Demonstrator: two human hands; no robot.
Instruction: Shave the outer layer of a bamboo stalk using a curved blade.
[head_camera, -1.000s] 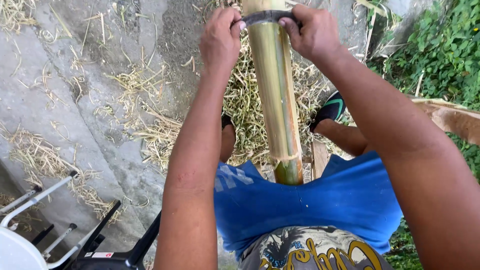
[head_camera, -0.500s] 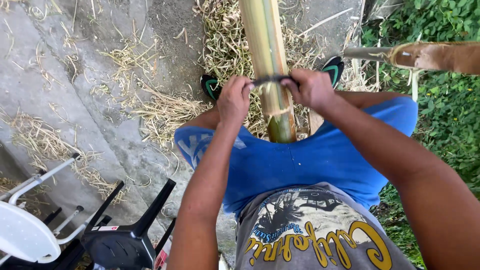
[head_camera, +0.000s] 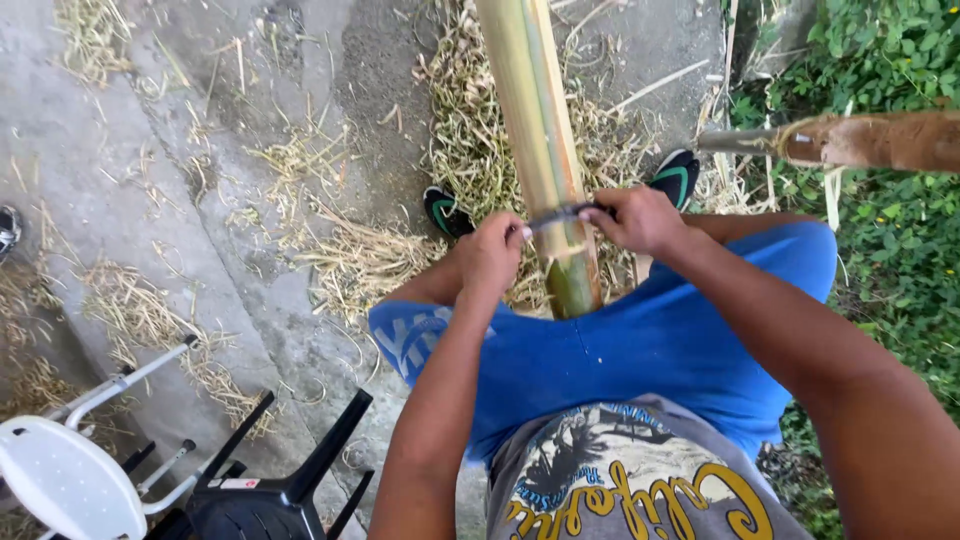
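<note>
We hold a bamboo pole (head_camera: 540, 150) standing nearly upright between our knees, tilted slightly away from us at the top. Its lower end rests against the blue shorts (head_camera: 640, 350); the top runs out of view. Surface: pale yellow-tan with long green streaks and a faint orange line down the right side. The lowest section, below the blade, is darker green and looks wetter. One node ring shows just under the hands.

Across the pole lies a dark, narrow blade (head_camera: 562, 214), roughly level, touching the front of the stalk. Our left hand (head_camera: 492, 252) has its grip closed around the blade's left end, fingers curled tight, knuckles up. Our right hand (head_camera: 640, 218) has its grip closed around the right end in the same way. Both hands sit just beside the pole, one on each side.

Around the pole's base the concrete ground (head_camera: 230, 250) carries heaps of dry shavings (head_camera: 370, 260). Two green-and-black sandals (head_camera: 676, 176) show to either side. A black plastic chair (head_camera: 270, 490) and a white stool (head_camera: 70, 480) stand at lower left, well apart from the pole. Green plants (head_camera: 890, 60) fill the right edge
</note>
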